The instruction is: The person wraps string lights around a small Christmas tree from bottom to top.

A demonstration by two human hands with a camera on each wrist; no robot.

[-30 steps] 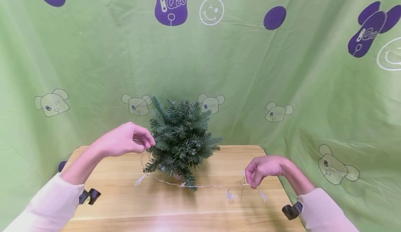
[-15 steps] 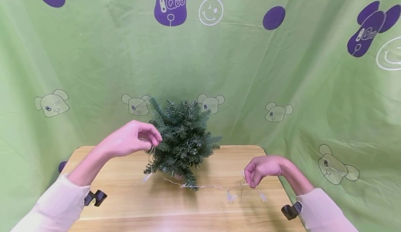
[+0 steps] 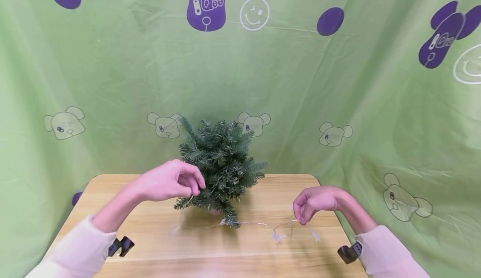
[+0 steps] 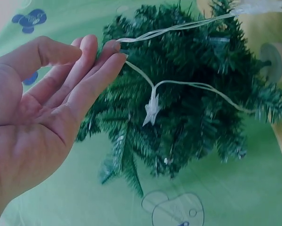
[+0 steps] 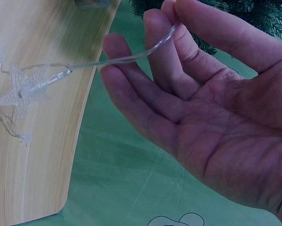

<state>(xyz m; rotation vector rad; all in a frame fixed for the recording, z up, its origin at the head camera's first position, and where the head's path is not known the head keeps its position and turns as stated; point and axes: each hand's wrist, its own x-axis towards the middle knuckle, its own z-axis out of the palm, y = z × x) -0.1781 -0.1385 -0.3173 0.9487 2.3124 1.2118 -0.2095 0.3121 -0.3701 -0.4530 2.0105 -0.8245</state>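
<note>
At the near side, the two pale sleeves (image 3: 84,244) reach over the wooden bench (image 3: 180,257), each with a small wrist camera. The right hand (image 3: 317,200) has its grip together: thumb and finger pinch the light string (image 5: 131,59), and a clear plastic star (image 5: 31,89) hangs on the wire beyond the fingertips. This hand stays at almost the same place as half a second ago. More of the string lies between the hands, along the front of the tree, with further stars on it.

The left hand (image 3: 170,182) also holds the string, pinched at its fingertips. It has come lower and a little to the right, and is now before the lower left branches of the green tree (image 3: 221,161). I judge this means the wire is being brought down around the tree's left side, while the right hand keeps the rest in control. Whether the wire already rests on the needles, I cannot tell.

The tree stands on the bench toward its far edge, on a pale base (image 4: 276,63). Behind it hangs the green printed cloth (image 3: 263,73).
</note>
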